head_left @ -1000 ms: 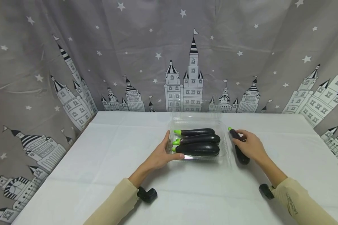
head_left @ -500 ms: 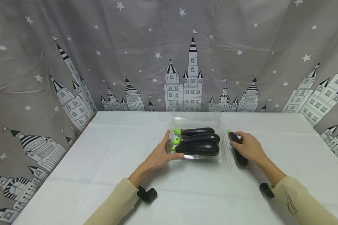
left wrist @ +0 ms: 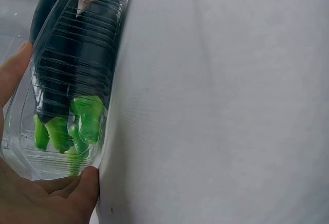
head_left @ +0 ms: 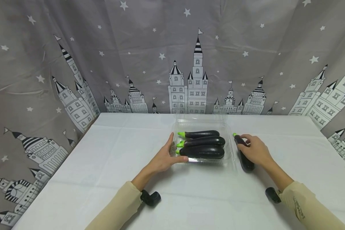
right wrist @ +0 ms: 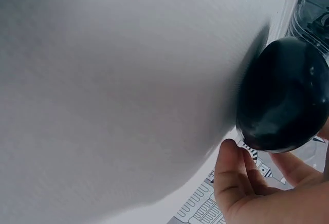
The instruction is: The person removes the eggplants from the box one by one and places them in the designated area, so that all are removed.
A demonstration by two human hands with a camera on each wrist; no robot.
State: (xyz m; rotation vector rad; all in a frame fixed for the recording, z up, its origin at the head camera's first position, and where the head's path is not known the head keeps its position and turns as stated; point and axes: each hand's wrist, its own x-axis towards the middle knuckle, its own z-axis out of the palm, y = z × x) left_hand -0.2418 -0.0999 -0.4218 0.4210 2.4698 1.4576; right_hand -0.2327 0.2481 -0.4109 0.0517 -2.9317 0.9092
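A clear plastic clamshell container (head_left: 203, 120) stands on the white table with its lid raised at the back. Inside, dark eggplants (head_left: 202, 152) lie side by side, green stems (left wrist: 87, 120) toward the left. My left hand (head_left: 162, 159) holds the container's near left corner, thumb along the front rim and fingers against the left wall. Just right of the container, another eggplant (head_left: 245, 161) lies lengthwise, stem end away from me. My right hand (head_left: 256, 150) grips it from above around its middle. In the right wrist view its rounded end hides part of the fingers (right wrist: 229, 170).
A white cloth (head_left: 118, 143) covers the table. Behind the table hangs a grey curtain (head_left: 149, 41) printed with castles and stars. Dark devices (head_left: 150, 198) are strapped at both wrists.
My right hand and the eggplant under it have shifted slightly toward me. My left hand, the container and the eggplants inside have stayed in place.
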